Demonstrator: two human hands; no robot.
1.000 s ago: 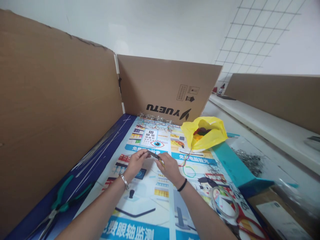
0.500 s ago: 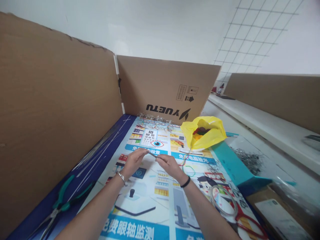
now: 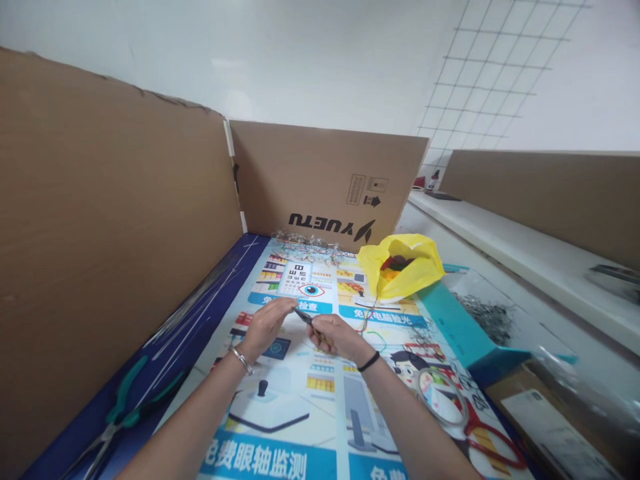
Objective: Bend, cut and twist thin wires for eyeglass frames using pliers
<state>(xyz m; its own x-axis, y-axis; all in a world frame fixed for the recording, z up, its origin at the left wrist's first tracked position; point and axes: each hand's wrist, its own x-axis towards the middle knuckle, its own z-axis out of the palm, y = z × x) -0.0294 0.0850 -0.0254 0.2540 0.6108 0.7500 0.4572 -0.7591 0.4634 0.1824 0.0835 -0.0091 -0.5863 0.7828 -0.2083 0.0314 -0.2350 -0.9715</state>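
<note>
Right grip (image 3: pixel 340 338) closed round small pliers (image 3: pixel 303 316), mid-worktop (image 3: pixel 231 265) between side edges, nose meeting left grip (image 3: pixel 267 328), probably for steadiness; can't tell what left pinches; green-handled pliers (image 3: pixel 119 419) by near-left corner, likely out of elbow range; yellow bag (image 3: pixel 416 283) at right edge, mouth open, presumably for reach.

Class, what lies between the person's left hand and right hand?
In the head view, dark-tipped pliers, held in the right hand, point toward the left hand; the poster lies beneath.
</note>
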